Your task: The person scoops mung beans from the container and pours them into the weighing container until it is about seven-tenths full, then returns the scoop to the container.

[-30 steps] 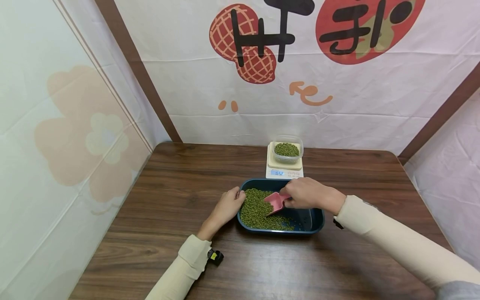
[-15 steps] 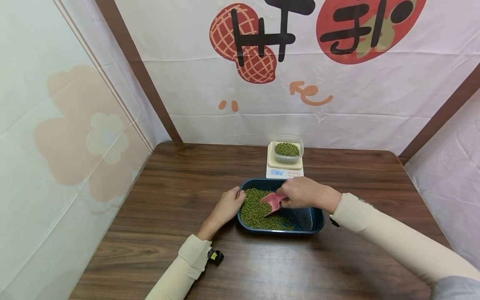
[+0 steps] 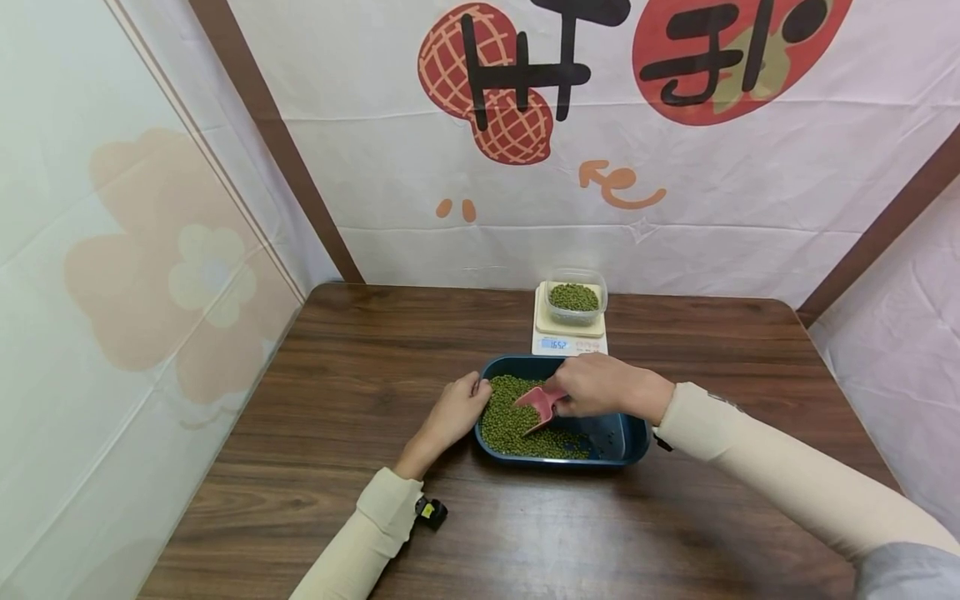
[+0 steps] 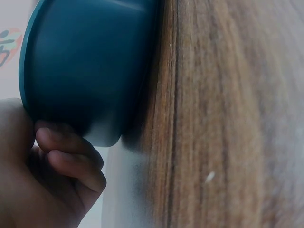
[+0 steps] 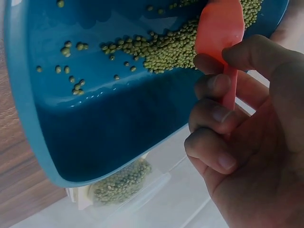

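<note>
A dark blue tub (image 3: pixel 628 450) stands on the wooden table, green mung beans (image 3: pixel 517 433) heaped toward its left end. My left hand (image 3: pixel 456 410) grips the tub's left rim, the thumb over the edge and fingers curled against the outer wall (image 4: pixel 90 61). In my right hand (image 3: pixel 603 385) is a pink scoop (image 3: pixel 538 405), its handle held between thumb and curled fingers. The scoop's mouth is in the beans and points left. In the right wrist view, the scoop's back (image 5: pixel 221 28) faces the camera and stray beans (image 5: pixel 76 86) dot the tub floor.
Behind the tub, a white kitchen scale (image 3: pixel 570 343) with a lit display bears a clear plastic container (image 3: pixel 576 318) of mung beans. A printed cloth backdrop (image 3: pixel 375 167) hangs behind the brown table (image 3: pixel 360 358). Another cloth hangs at the left.
My right hand has moved slightly left, pushing the scoop farther into the beans. The left hand stays on the tub's rim.
</note>
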### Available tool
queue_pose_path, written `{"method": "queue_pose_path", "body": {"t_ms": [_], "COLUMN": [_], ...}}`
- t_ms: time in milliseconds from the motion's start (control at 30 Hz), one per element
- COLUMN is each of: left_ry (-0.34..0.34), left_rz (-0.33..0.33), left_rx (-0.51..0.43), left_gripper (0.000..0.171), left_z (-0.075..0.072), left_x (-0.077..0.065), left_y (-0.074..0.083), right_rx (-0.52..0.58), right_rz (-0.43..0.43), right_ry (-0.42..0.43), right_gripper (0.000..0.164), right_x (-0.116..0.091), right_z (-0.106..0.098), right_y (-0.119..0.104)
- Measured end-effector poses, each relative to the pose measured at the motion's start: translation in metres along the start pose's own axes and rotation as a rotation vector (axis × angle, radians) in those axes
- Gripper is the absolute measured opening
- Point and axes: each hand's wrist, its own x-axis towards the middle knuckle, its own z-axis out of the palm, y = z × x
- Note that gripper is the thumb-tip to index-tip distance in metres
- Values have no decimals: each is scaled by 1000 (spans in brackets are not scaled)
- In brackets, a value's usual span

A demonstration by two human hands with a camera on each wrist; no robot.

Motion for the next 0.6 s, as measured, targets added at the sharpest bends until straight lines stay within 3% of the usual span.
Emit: {"method": "queue_pose_path", "body": {"t_ms": [400,600], "left_ry": [-2,-4], "left_rz": [0,-5], "left_rx": [-10,-11], "left_gripper": [33,34], "left_z": [1,1], "left_x": [0,1], "left_y": [1,-1], "right_rx": [6,44], "right_rz": [-12,-15], "right_ry": [8,-29], "right_gripper": [4,4], "right_x": [2,6], "right_z": [3,8], "right_y": [-2,-5]}}
